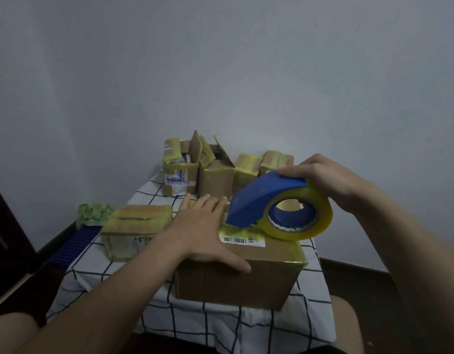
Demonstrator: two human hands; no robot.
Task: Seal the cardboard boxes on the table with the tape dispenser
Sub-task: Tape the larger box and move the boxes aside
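While under left hand (205, 226), brown barcode-labelled box (246, 277)

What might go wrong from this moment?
The blue plastic tape dispenser in the right hand sits beside the fingers of the left hand lying flat on the large brown cardboard box; its cutting end might nick them or tape over them. The box stands near the front edge of the checked-cloth table, so a pull could slide it off.
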